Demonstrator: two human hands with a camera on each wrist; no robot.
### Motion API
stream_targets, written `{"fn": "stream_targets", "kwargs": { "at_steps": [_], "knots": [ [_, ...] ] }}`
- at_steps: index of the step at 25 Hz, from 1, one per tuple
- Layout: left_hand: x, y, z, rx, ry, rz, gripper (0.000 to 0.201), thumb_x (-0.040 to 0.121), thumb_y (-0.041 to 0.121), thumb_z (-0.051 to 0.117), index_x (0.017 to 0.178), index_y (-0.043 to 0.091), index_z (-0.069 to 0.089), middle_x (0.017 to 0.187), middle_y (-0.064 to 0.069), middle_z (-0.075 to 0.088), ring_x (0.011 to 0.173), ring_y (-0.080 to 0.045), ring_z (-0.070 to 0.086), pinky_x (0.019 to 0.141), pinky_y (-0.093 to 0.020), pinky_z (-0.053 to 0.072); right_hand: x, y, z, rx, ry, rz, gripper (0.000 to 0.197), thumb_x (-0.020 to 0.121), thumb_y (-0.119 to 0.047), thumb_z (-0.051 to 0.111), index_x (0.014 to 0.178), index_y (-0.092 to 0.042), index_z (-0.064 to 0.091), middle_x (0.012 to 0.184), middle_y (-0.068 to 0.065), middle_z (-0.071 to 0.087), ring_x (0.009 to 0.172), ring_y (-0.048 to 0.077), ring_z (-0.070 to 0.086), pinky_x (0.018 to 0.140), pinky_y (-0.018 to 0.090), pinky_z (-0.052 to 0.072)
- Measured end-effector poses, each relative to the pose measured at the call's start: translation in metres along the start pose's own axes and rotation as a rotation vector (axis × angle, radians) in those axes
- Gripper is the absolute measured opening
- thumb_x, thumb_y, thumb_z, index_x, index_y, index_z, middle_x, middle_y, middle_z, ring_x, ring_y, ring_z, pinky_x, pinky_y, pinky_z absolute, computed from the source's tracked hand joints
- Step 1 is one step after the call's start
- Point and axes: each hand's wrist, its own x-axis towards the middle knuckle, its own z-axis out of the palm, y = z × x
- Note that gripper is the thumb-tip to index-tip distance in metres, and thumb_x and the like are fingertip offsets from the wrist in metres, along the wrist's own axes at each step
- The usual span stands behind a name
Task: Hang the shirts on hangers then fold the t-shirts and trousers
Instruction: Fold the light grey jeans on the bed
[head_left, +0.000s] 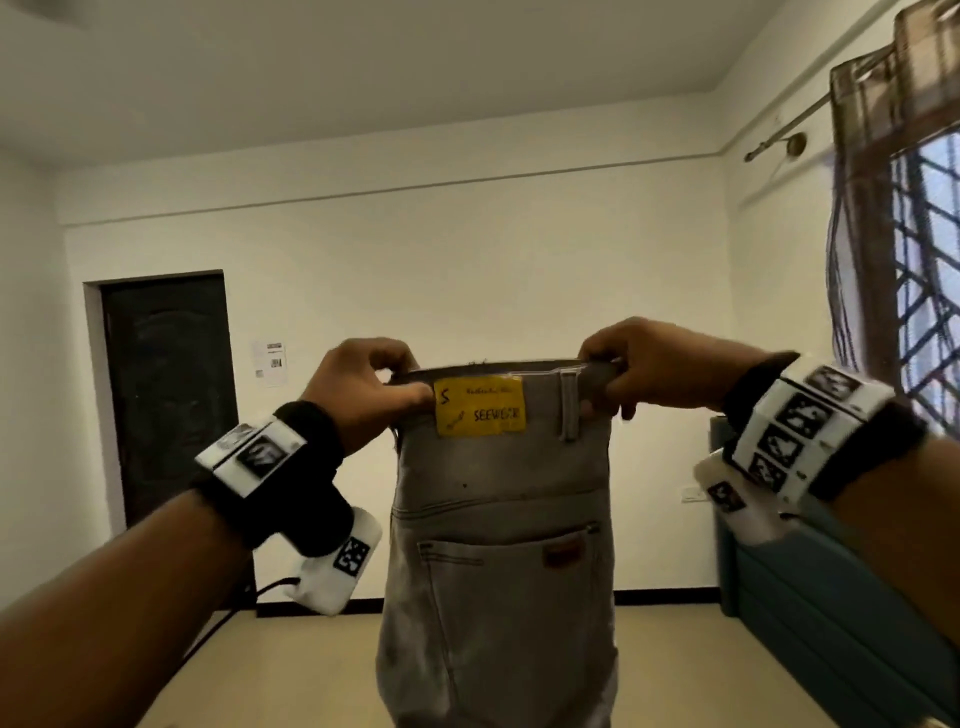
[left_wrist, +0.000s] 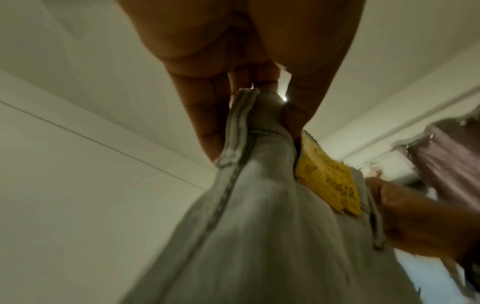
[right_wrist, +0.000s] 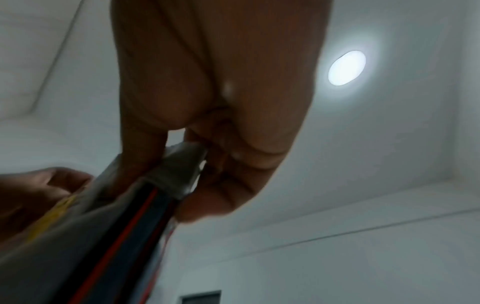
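**Mia:** What is the person holding?

**Dad:** One pair of grey trousers (head_left: 501, 519). They hang in the air in front of the person, held by the top band. Nothing carries them but the hands. The legs drop down out of the picture.

**Mia:** How are the hands holding on?

**Dad:** The left hand (head_left: 358, 395) pinches the left corner of the band. The right hand (head_left: 649, 369) pinches the right corner. Fingers and thumb are squeezed onto the cloth on both sides, and the band is pulled straight between them.

**Mia:** What is that yellow thing?

**Dad:** A yellow label (head_left: 479, 405) on the band, close to the left hand. There is just one.

**Mia:** How do you fold them nicely?

**Dad:** I think you keep the band tight and level, so the legs hang straight. Then bring the two corners together so one leg lies on the other. Line up the side seams first, or it goes crooked.

**Mia:** How many things can we count?

**Dad:** Two hands, one pair of trousers, one back pocket (head_left: 509, 587) showing, one dark door (head_left: 166, 395) and one window (head_left: 930, 270). I see no shirts or hangers here.
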Motion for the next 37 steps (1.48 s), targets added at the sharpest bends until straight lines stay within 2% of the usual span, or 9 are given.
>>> {"fn": "stream_targets", "kwargs": {
  "at_steps": [2, 6, 9, 14, 16, 18, 21, 29, 37],
  "knots": [
    [-0.007, -0.001, 0.0, -0.081, -0.012, -0.014, 0.03, 0.055, 0.045, 0.064, 0.072, 0.021, 0.064, 0.075, -0.003, 0.064, 0.066, -0.018, 0.06, 0.071, -0.04, 0.055, -0.009, 0.005, 0.013, 0.019, 0.08, -0.068, 0.018, 0.073, -0.002, 0.072, 0.075, -0.014, 0.059, 0.063, 0.005, 0.06, 0.053, 0.007, 0.054, 0.049, 0.02, 0.045],
    [-0.033, -0.004, -0.007, -0.157, -0.163, -0.06, 0.016, 0.056, 0.039, 0.07, 0.067, 0.028, 0.066, 0.087, 0.006, 0.067, 0.078, -0.011, 0.065, 0.074, -0.037, 0.057, -0.028, 0.009, 0.029, 0.051, 0.068, -0.082, 0.021, 0.077, -0.013, 0.078, 0.081, -0.009, 0.057, 0.072, 0.001, 0.057, 0.067, 0.012, 0.052, 0.062, 0.033, 0.045],
    [-0.057, 0.004, -0.023, -0.344, -0.154, -0.017, 0.015, 0.061, 0.018, 0.077, 0.066, 0.024, 0.063, 0.104, 0.008, 0.067, 0.088, -0.017, 0.067, 0.069, -0.023, 0.054, -0.05, -0.01, 0.042, 0.422, 0.073, -0.109, 0.03, 0.073, -0.008, 0.078, 0.086, -0.003, 0.052, 0.078, 0.007, 0.055, 0.074, 0.017, 0.051, 0.066, 0.033, 0.045],
    [-0.127, 0.004, -0.035, -0.563, -0.11, -0.092, 0.03, 0.058, 0.032, 0.071, 0.078, 0.015, 0.058, 0.119, 0.004, 0.064, 0.091, -0.022, 0.068, 0.069, -0.035, 0.059, -0.097, -0.052, 0.091, 0.816, 0.151, -0.152, 0.043, 0.073, -0.002, 0.077, 0.097, -0.013, 0.044, 0.079, 0.011, 0.063, 0.076, 0.024, 0.06, 0.067, 0.033, 0.055],
    [-0.168, -0.009, -0.033, -0.633, -0.107, -0.204, 0.039, 0.057, 0.036, 0.071, 0.089, 0.019, 0.058, 0.117, 0.005, 0.063, 0.091, -0.019, 0.067, 0.066, -0.035, 0.058, -0.116, -0.072, 0.121, 0.816, 0.242, -0.123, 0.047, 0.069, -0.012, 0.076, 0.105, -0.015, 0.046, 0.083, 0.016, 0.064, 0.079, 0.029, 0.061, 0.069, 0.04, 0.056],
    [-0.208, -0.023, -0.032, -0.619, -0.198, -0.332, 0.044, 0.055, 0.041, 0.074, 0.091, 0.026, 0.056, 0.093, 0.007, 0.066, 0.077, -0.014, 0.065, 0.057, -0.028, 0.054, -0.135, -0.088, 0.156, 0.738, 0.286, -0.069, 0.048, 0.069, -0.015, 0.076, 0.107, -0.015, 0.048, 0.085, 0.017, 0.065, 0.079, 0.029, 0.062, 0.071, 0.043, 0.056],
    [-0.25, -0.034, -0.036, -0.559, -0.267, -0.328, 0.044, 0.056, 0.037, 0.076, 0.085, 0.018, 0.049, 0.067, 0.007, 0.056, 0.062, -0.01, 0.053, 0.055, -0.027, 0.049, -0.162, -0.099, 0.191, 0.644, 0.296, 0.019, 0.048, 0.071, -0.009, 0.073, 0.114, -0.011, 0.05, 0.091, 0.007, 0.071, 0.085, 0.022, 0.068, 0.073, 0.031, 0.058],
    [-0.282, -0.003, -0.063, -0.781, -0.231, -0.3, 0.065, 0.061, 0.005, 0.086, 0.111, 0.023, 0.048, 0.086, -0.012, 0.072, 0.076, -0.024, 0.072, 0.066, -0.027, 0.056, -0.207, -0.128, 0.189, 0.455, 0.237, 0.103, 0.033, 0.065, -0.005, 0.074, 0.097, -0.003, 0.068, 0.092, 0.005, 0.072, 0.083, 0.011, 0.069, 0.073, 0.017, 0.054],
    [-0.257, -0.024, -0.045, -1.003, -0.339, -0.271, 0.055, 0.053, 0.037, 0.09, 0.1, 0.019, 0.066, 0.097, -0.017, 0.069, 0.082, -0.031, 0.068, 0.069, -0.036, 0.056, -0.202, -0.094, 0.174, 0.551, 0.183, 0.129, 0.033, 0.065, -0.032, 0.082, 0.088, -0.01, 0.072, 0.084, 0.011, 0.071, 0.077, 0.019, 0.069, 0.069, 0.025, 0.057]
  ]
}}
